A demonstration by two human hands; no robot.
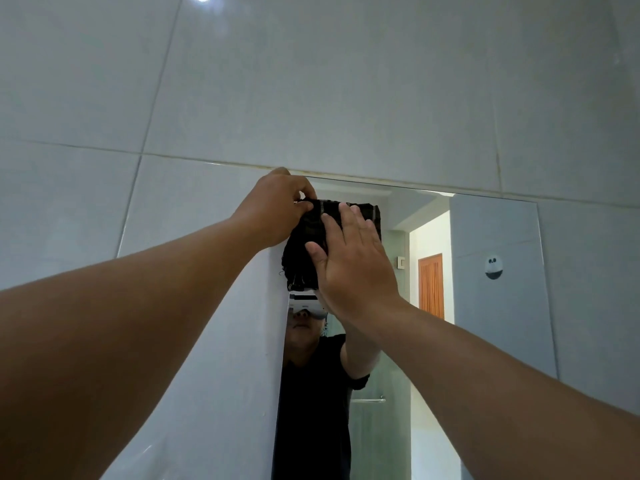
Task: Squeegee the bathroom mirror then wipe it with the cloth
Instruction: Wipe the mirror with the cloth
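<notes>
Cloth [311,233]: dark, coarse-woven fabric with faint paler stripes, bunched into a loose pad with a frayed, curly lower edge; I see it pressed against the glass between and beneath both hands, near the top edge of the mirror.
Left hand [273,211]: fingers curled and pinched shut on the cloth's upper left corner, knuckles just below the mirror's top edge.
Right hand [349,261]: flat, fingers straight and together, palm laid on the cloth's right side, pushing it to the glass; not gripping.
Mirror [495,306]: flat, frameless rectangular pane, smooth and glossy, spreading below and to the right of my hands; it reflects a doorway, a slatted wooden door and a person in a black top.
Wall tiles [346,98]: large, pale grey-white glazed squares, shiny, with thin grout lines, above and to the left of the hands.
Wall ornament [493,267]: small, rounded, white-and-black shape seen in the reflection, well right of the right hand.
</notes>
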